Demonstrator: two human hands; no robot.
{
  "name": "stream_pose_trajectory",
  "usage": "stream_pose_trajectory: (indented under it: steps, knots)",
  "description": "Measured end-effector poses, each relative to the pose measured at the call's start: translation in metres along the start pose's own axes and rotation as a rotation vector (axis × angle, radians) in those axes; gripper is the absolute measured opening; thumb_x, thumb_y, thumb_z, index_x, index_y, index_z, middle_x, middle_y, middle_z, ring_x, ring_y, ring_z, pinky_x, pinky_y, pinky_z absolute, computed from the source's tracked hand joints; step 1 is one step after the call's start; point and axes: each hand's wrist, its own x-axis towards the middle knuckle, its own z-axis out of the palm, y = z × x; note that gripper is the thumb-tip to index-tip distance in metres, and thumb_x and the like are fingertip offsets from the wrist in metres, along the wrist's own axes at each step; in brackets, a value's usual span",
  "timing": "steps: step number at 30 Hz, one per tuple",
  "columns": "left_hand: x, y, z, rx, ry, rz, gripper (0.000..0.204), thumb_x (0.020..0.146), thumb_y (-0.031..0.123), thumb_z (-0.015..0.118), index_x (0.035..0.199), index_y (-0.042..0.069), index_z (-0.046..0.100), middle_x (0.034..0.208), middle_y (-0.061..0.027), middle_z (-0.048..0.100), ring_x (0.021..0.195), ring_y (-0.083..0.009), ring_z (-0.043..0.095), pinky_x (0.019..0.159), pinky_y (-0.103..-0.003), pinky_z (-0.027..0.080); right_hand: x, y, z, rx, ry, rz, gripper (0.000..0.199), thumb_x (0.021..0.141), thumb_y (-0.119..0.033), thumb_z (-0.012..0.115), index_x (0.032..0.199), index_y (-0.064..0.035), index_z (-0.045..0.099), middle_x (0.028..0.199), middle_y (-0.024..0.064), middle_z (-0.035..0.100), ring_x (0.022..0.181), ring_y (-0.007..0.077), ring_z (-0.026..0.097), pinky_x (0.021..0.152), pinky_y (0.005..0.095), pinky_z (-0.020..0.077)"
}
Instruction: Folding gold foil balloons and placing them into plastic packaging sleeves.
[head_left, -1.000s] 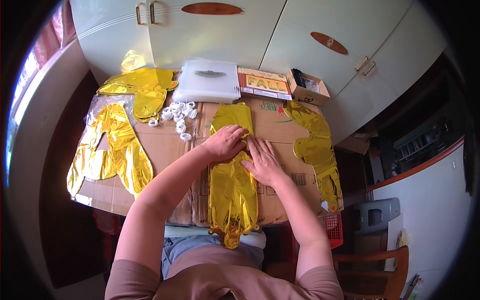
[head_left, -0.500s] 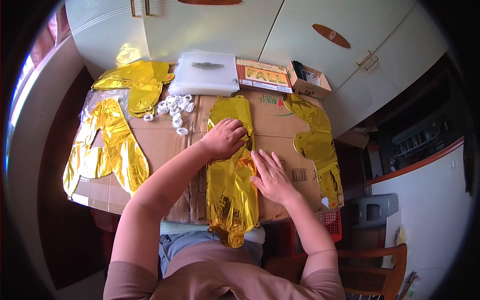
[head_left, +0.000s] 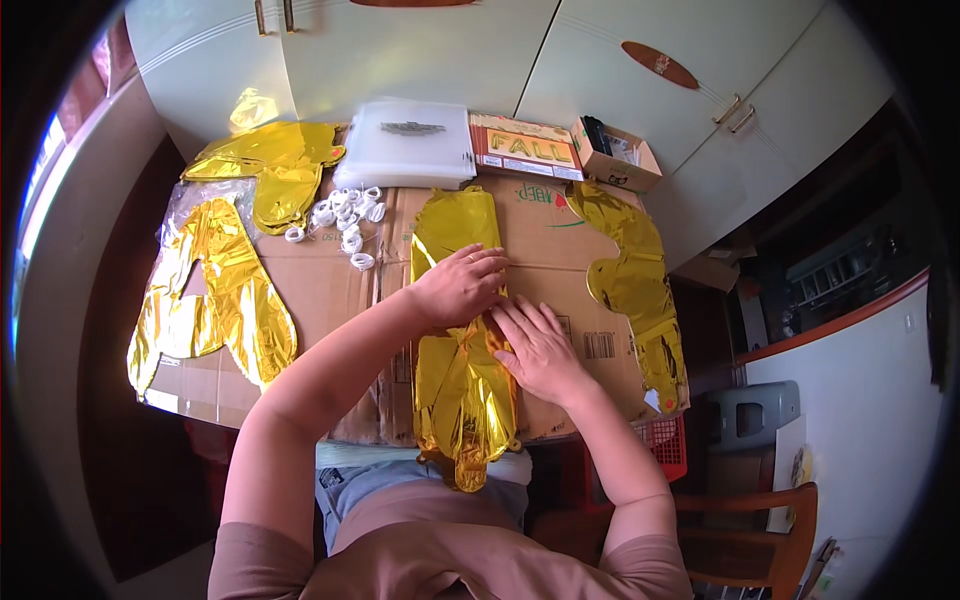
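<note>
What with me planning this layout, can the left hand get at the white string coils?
Likely yes: beyond the gold foil balloon under the left hand, only flat cardboard seems to lie toward the white string coils.

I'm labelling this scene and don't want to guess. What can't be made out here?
All in the head view:
1. Middle of the long gold foil piece: covered by the left hand, so whether that hand grips the foil can't be told.
2. Left brown oval plaque: mostly cut off by the top edge.
3. Dark items in the small box: too small and dark to identify.
4. Loose ends of the white coils: too small to follow.
</note>
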Motion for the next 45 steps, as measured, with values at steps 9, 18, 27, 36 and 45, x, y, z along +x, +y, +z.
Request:
stream_pose_trajectory:
  steps: [9, 18, 27, 36, 45]
  knots:
    - [0.000, 0.002, -0.010, -0.080, -0.069, -0.110, 0.026, 0.089, 0.019, 0.067, 0.110, 0.002, 0.069, 0.123, -0.0144, 0.065, 0.123, -0.0304, 0.058, 0.111, -0.047, 0.041, -0.002, 0.003, -0.001, 0.033, 0.019, -0.015, 0.059, 0.101, -0.038, 0.052, 0.150, -0.0069, 0.040, 0.154, 0.0154, 0.043, 0.145, 0.0367, 0.035, 0.119, 0.0557, 0.0241]
    - [-0.004, 0.000, -0.005, -0.121, -0.010, -0.105, 0.027, 0.088, 0.017, 0.067, 0.109, 0.001, 0.068, 0.127, -0.0163, 0.065, 0.121, -0.0330, 0.060, 0.110, -0.046, 0.042, -0.007, 0.007, -0.010, 0.181, 0.032, -0.020, 0.048, 0.101, -0.029, 0.054, 0.143, -0.0054, 0.050, 0.149, 0.0137, 0.050, 0.142, 0.0354, 0.040, 0.120, 0.0507, 0.0267]
    - [-0.006, -0.001, -0.002, -0.155, 0.002, -0.114, 0.029, 0.087, 0.017, 0.067, 0.110, 0.000, 0.067, 0.127, -0.0169, 0.065, 0.120, -0.0338, 0.061, 0.109, -0.046, 0.043, -0.034, -0.010, -0.010, -0.005, 0.052, -0.134, 0.049, 0.093, -0.026, 0.065, 0.134, -0.0007, 0.058, 0.147, 0.0147, 0.051, 0.139, 0.0337, 0.044, 0.119, 0.0503, 0.0283]
    - [-0.008, -0.002, 0.000, -0.146, -0.009, -0.107, 0.029, 0.088, 0.017, 0.066, 0.112, 0.000, 0.066, 0.129, -0.0173, 0.065, 0.121, -0.0345, 0.060, 0.108, -0.046, 0.043, -0.107, -0.056, -0.023, 0.054, -0.012, -0.156, 0.051, 0.085, -0.024, 0.072, 0.131, -0.0023, 0.062, 0.144, 0.0145, 0.054, 0.137, 0.0329, 0.048, 0.117, 0.0548, 0.0306]
    - [-0.010, -0.002, 0.001, -0.134, 0.008, -0.093, 0.028, 0.089, 0.018, 0.067, 0.110, 0.000, 0.066, 0.127, -0.0183, 0.065, 0.120, -0.0356, 0.061, 0.108, -0.047, 0.044, -0.077, -0.036, -0.038, 0.205, 0.294, -0.089, 0.031, 0.092, -0.018, 0.067, 0.119, -0.0029, 0.068, 0.125, 0.0145, 0.066, 0.120, 0.0312, 0.062, 0.108, 0.0498, 0.0432]
